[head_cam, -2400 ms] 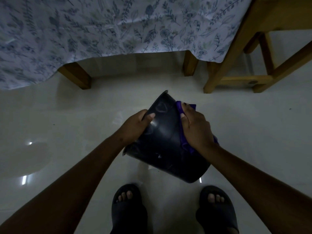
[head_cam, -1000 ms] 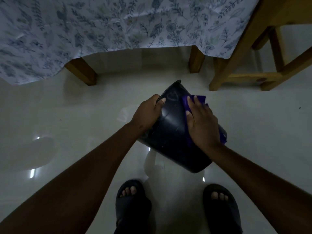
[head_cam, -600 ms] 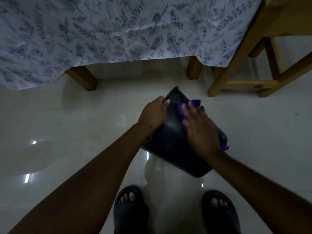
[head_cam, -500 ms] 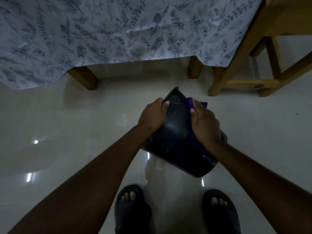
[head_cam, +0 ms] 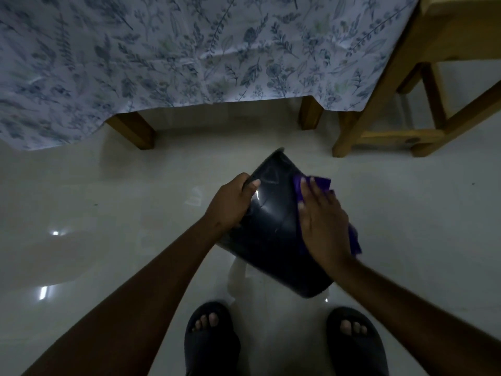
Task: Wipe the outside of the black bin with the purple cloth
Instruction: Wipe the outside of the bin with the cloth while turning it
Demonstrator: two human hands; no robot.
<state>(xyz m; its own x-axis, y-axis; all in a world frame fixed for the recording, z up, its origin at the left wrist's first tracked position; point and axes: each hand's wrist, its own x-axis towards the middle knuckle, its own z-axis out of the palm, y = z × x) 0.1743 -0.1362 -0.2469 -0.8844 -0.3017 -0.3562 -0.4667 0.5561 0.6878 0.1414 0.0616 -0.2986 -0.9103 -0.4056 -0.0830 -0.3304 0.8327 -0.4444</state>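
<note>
A dim view looking down at a person's two bare arms reaching forward over a glossy pale tiled floor (head_cam: 108,213); between the hands is a black bin (head_cam: 273,229), tilted on its side and lifted off the floor, its rim pointing away toward a desk; the left hand (head_cam: 230,204) curls closed around the bin's left wall near the rim, thumb lying on the shiny outer surface; the right hand (head_cam: 322,226) lies flat and open, fingers spread, pressing a purple cloth (head_cam: 320,183) against the bin's right outer side, with cloth showing past the fingertips and again behind the wrist; below, two feet in dark slide sandals (head_cam: 211,340) stand on the floor; ahead, a floral blue-and-white tablecloth (head_cam: 189,50) hangs over the wooden-legged desk (head_cam: 132,131); a wooden chair (head_cam: 406,104) stands at the right.
</note>
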